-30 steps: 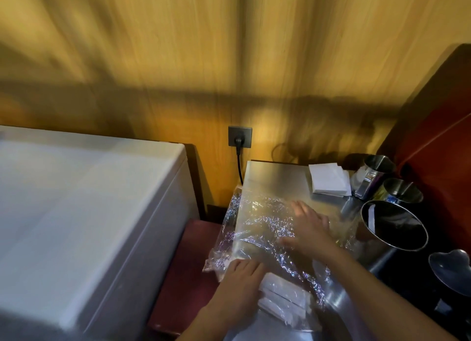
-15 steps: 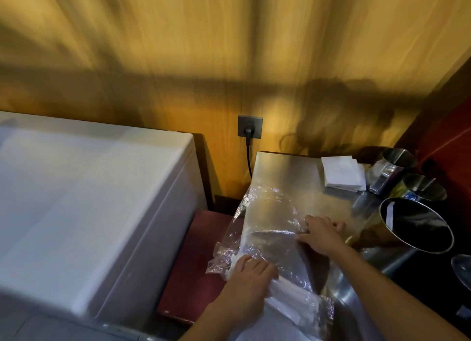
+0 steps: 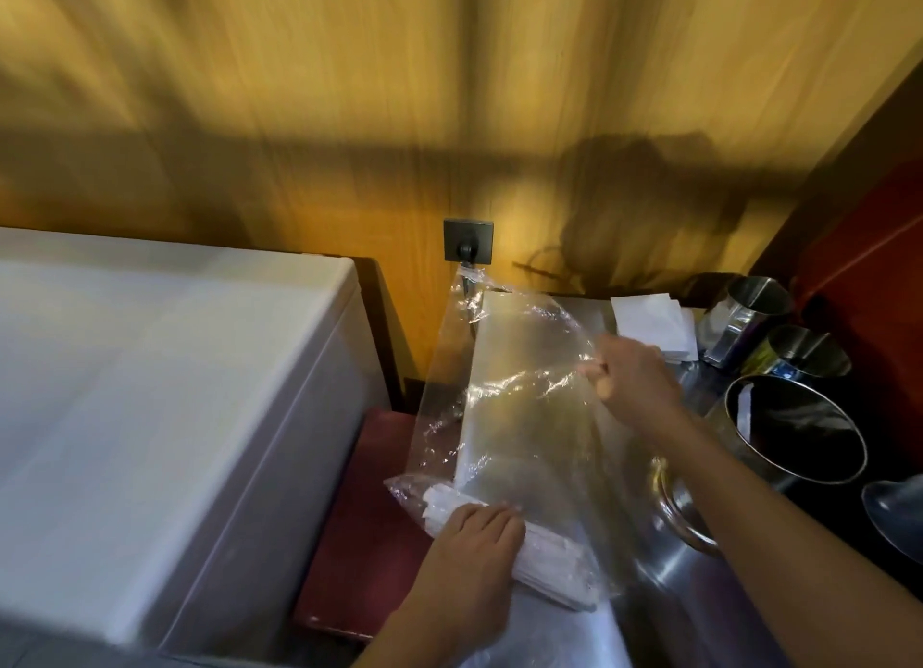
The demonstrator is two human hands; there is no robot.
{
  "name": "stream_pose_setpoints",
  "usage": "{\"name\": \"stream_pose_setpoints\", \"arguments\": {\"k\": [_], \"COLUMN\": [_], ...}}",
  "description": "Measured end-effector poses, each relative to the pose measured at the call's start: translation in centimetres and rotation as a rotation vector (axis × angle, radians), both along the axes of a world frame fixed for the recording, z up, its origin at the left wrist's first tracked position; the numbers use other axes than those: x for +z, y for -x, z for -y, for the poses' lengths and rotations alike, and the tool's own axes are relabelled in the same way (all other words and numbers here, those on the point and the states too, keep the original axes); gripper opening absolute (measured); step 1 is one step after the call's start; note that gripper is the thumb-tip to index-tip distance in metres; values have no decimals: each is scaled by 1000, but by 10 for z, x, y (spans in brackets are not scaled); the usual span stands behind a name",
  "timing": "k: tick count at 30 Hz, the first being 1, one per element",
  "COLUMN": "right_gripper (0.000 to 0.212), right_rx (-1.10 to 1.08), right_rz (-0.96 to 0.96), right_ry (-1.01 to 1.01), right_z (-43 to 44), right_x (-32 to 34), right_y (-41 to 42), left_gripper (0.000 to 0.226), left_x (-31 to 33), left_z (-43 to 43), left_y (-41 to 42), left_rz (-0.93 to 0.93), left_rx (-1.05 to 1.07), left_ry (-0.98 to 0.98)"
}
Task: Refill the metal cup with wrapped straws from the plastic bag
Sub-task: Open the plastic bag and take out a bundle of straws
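A clear plastic bag (image 3: 514, 383) lies stretched over the steel counter (image 3: 544, 308), its far end lifted toward the wall. A bundle of white wrapped straws (image 3: 554, 572) sits in the bag's near end. My left hand (image 3: 474, 542) presses down on that bundle through the plastic. My right hand (image 3: 632, 378) pinches the bag's upper edge and holds it raised. A large metal cup (image 3: 794, 433) stands to the right, dark inside, with one white wrapped straw (image 3: 745, 410) leaning against its inner wall.
A white chest appliance (image 3: 165, 408) fills the left side. Two smaller metal cups (image 3: 754, 318) (image 3: 804, 353) and a stack of white napkins (image 3: 649, 323) stand at the counter's back right. A wall socket (image 3: 468, 240) with a plugged cable is behind. A red surface (image 3: 369, 527) lies below the counter's left edge.
My right hand has lifted the bag's open end up and away, stretching the plastic flat. My left hand stays pressed on the straw bundle. The camera has tilted slightly.
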State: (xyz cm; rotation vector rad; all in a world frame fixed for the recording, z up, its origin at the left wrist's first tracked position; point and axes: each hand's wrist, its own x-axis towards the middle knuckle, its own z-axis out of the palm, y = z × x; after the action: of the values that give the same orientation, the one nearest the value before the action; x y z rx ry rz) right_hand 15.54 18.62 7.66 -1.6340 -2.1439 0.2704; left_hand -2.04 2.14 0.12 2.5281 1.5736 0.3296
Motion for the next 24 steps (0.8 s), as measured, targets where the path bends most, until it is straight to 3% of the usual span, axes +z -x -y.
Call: {"name": "stream_pose_setpoints", "arguments": {"k": [3, 7, 13, 17, 21, 24], "right_gripper": [37, 34, 26, 32, 10, 6], "right_rx": [26, 19, 125, 217, 303, 292], "right_rz": [-70, -141, -121, -127, -126, -129], "right_ry": [-20, -64, -89, -97, -129, -135], "right_z": [-3, -1, 11, 19, 26, 32], "right_x": [24, 47, 73, 89, 103, 109], "right_y": [3, 6, 7, 6, 7, 5], "left_gripper": [41, 23, 17, 14, 15, 50], "left_x": [3, 9, 28, 88, 174, 217], "left_z": [0, -3, -11, -28, -59, -80], "left_y": [1, -3, -3, -6, -18, -28], "left_rz": [4, 19, 97, 240, 324, 126], "left_rx": [-4, 15, -16, -74, -164, -121], "left_ry": [-10, -33, 47, -286, -707, -680]}}
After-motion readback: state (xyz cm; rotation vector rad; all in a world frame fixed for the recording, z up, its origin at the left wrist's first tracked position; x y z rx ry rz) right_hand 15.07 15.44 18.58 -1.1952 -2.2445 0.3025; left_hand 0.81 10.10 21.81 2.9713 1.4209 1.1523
